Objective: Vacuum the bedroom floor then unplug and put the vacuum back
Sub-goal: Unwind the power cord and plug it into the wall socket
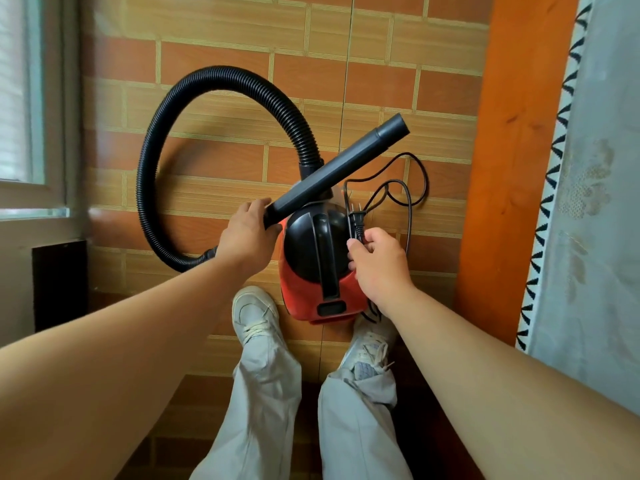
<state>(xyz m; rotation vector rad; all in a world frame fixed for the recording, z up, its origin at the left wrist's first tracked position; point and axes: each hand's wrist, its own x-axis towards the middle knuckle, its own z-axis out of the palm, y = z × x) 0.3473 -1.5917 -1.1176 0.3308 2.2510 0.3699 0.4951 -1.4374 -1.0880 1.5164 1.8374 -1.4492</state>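
A small red and black canister vacuum (pixel 311 289) stands on the brick-patterned floor just ahead of my shoes. Its black ribbed hose (pixel 166 109) loops up and around to the left. My left hand (pixel 247 233) grips the base of the black rigid nozzle tube (pixel 339 168), which slants up to the right across the vacuum. My right hand (pixel 377 261) pinches the black power cord just below its plug (pixel 356 218), whose prongs point up and are free of any socket. The rest of the cord (pixel 412 188) lies in loose loops on the floor to the right.
An orange wooden bed frame (pixel 512 168) with a pale lace cover (pixel 606 202) runs along the right. A window and white wall (pixel 34 133) stand at the left, with a dark panel (pixel 59 282) below. My two shoes (pixel 254 317) rest behind the vacuum.
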